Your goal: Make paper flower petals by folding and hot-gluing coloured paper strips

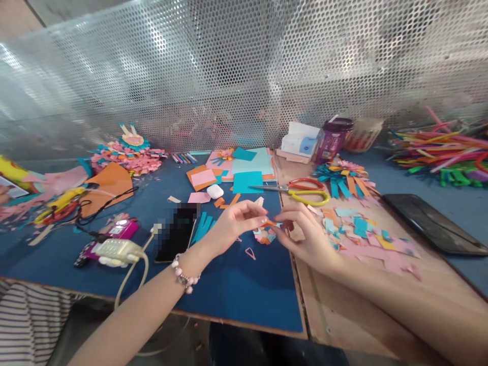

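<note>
Between the fingertips of both hands is a small orange paper strip (270, 222). My left hand (237, 226), with a beaded bracelet at its wrist, pinches the strip's left end. My right hand (307, 235) has its thumb and fingers closed at the other end. Just under the fingertips lies a small cluster of pink, orange and pale blue paper pieces (264, 236), partly hidden by the hands. A pink paper loop (250, 253) rests on the blue tabletop (251, 290). Beyond the hands, scissors (305, 191) with red and yellow handles touch a teal paper sheet (247, 182).
Paper scraps (366, 231) and a dark phone (434, 223) lie right, below a pipe-cleaner pile (446, 147). A paper-strip flower (345, 178) sits near a purple cup (333, 140). Left are another phone (177, 234), a power strip (120, 251) and paper flowers (127, 152).
</note>
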The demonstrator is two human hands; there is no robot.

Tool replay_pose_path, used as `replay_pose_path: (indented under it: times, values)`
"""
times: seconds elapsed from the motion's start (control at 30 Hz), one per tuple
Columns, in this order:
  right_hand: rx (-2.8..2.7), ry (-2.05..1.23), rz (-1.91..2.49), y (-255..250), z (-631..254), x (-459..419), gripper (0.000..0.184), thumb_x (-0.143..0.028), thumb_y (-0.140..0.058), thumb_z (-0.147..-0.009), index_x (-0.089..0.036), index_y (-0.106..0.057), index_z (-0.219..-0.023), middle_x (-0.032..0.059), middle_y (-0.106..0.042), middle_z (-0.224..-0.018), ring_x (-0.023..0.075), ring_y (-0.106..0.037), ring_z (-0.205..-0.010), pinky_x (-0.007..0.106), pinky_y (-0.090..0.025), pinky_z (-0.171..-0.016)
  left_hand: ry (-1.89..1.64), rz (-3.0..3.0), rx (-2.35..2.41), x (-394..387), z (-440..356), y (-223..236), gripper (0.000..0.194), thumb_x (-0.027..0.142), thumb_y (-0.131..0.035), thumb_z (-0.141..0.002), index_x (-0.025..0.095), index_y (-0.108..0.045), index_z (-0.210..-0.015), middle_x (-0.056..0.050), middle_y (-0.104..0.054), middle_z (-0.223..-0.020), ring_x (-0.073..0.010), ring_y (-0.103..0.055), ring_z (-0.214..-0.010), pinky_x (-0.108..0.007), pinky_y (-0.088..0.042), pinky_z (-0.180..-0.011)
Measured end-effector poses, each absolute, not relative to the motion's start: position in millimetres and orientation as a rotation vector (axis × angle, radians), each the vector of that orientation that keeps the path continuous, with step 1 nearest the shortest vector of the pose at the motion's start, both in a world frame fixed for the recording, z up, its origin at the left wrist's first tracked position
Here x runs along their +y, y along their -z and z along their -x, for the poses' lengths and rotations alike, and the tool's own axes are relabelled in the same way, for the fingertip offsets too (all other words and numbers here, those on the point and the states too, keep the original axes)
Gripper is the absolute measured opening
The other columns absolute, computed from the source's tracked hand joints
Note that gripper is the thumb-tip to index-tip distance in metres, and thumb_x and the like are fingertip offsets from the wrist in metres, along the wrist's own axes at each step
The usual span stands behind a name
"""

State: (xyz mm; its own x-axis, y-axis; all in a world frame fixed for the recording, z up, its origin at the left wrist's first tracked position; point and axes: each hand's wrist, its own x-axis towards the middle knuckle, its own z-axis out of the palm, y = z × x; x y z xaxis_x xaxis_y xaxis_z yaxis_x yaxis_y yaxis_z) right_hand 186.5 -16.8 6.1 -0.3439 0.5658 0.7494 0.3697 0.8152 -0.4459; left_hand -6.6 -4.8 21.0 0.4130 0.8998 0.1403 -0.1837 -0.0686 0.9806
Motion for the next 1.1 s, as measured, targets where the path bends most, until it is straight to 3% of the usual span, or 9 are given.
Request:
replay_pose_path:
  times: [0.2, 0.47, 0.73, 1.1]
  values:
    - [-1.982, -0.259, 0.759, 1.6, -190.9, -8.4, 0.02, -0.012, -0.058, -0.083, -0.022, -0.053, -0.1, 0.0056, -0.052, -0.094, 0.0123, -0.052, -0.067, 0.028, -0.049, -0.059, -1.028, -1.403, 0.811, -2.7, 6.9, -19.3, 0.021, 0.026, -0.072, -0.073, 0.015, -0.064, -0.088, -0.003, -0.063, -0.086, -0.0114, -0.057, -0.075, -0.024, -0.044, -0.068]
    - [-2.024, -0.249, 0.671, -0.1, -190.6, -8.5, 0.014, -0.013, -0.056, -0.084, -0.022, -0.054, -0.095, 0.0054, -0.052, -0.092, 0.0149, -0.056, -0.077, 0.028, -0.052, -0.061, -0.971, -1.442, 0.849, -6.1, 6.5, -25.2, 0.023, 0.029, -0.072, -0.072, 0.015, -0.063, -0.088, -0.003, -0.063, -0.086, -0.014, -0.058, -0.082, -0.027, -0.045, -0.075]
    - [-2.035, -0.183, 0.635, -1.9, -188.4, -8.9, 0.013, -0.012, -0.055, -0.084, -0.022, -0.055, -0.093, 0.0049, -0.053, -0.088, 0.0138, -0.055, -0.073, 0.027, -0.052, -0.059, -0.954, -1.469, 0.89, -8.1, 6.2, -27.4, 0.024, 0.03, -0.072, -0.072, 0.015, -0.062, -0.088, -0.003, -0.062, -0.085, -0.0151, -0.058, -0.082, -0.029, -0.045, -0.078]
    - [-2.007, -0.132, 0.641, -0.2, -189.0, -11.0, 0.015, -0.01, -0.055, -0.085, -0.021, -0.057, -0.094, 0.0055, -0.056, -0.087, 0.015, -0.058, -0.076, 0.029, -0.052, -0.061, -0.925, -1.44, 0.86, -5.3, 5.9, -24.1, 0.026, 0.031, -0.068, -0.077, 0.015, -0.063, -0.096, -0.006, -0.063, -0.094, -0.0151, -0.058, -0.087, -0.026, -0.045, -0.074]
